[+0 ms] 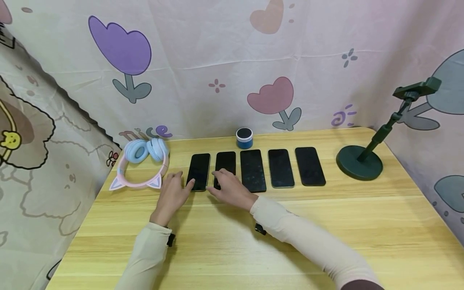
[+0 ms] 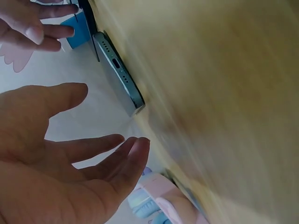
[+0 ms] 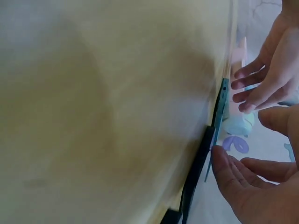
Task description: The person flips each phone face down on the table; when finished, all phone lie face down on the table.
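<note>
Several dark phones lie in a row on the table, screens up. My left hand is at the left side of the leftmost phone, thumb spread toward its lower end; the left wrist view shows a gap between the fingers and that phone's port edge. My right hand hovers over the lower part of the second phone and partly hides it. In the right wrist view the right hand's fingers are loosely bent, near the phone edges, with nothing held.
Blue and pink cat-ear headphones lie left of the phones. A small blue jar stands behind the row. To the right of the middle phone lie two more phones, then a dark green stand. A patterned cloth hangs behind.
</note>
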The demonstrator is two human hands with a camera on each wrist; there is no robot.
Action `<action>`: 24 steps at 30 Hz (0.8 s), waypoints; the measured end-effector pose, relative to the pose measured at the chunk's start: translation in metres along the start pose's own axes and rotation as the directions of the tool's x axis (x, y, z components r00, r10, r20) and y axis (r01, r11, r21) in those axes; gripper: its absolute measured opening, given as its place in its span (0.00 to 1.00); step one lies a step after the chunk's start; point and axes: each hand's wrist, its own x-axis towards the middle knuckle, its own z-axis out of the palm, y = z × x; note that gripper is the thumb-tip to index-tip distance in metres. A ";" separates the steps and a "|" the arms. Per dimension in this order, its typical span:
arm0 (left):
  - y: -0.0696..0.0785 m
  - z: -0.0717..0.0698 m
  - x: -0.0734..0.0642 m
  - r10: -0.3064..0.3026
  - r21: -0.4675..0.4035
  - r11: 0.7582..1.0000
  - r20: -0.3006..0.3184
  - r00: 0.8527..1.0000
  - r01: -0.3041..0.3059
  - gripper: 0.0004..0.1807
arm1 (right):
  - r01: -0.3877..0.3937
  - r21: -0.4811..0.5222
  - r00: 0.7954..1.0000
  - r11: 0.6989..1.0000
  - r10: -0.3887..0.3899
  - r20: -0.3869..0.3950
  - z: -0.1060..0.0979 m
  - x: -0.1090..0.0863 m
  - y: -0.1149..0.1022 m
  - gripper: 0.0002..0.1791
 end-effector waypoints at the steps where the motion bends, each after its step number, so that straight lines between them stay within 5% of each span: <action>1: 0.000 0.000 0.001 -0.006 0.001 1.000 0.006 1.000 0.006 0.37 | -0.003 0.004 1.000 1.000 0.003 -0.005 0.002 0.002 0.000 0.29; 13: -0.006 0.007 0.008 -0.032 0.017 0.999 0.045 0.998 0.032 0.32 | -0.138 0.144 0.990 0.980 0.143 -0.022 0.012 0.030 -0.007 0.10; 24: -0.006 0.007 0.013 -0.021 -0.027 0.999 0.052 0.998 0.023 0.31 | -0.297 0.081 0.955 0.951 0.294 0.047 0.006 0.049 -0.013 0.15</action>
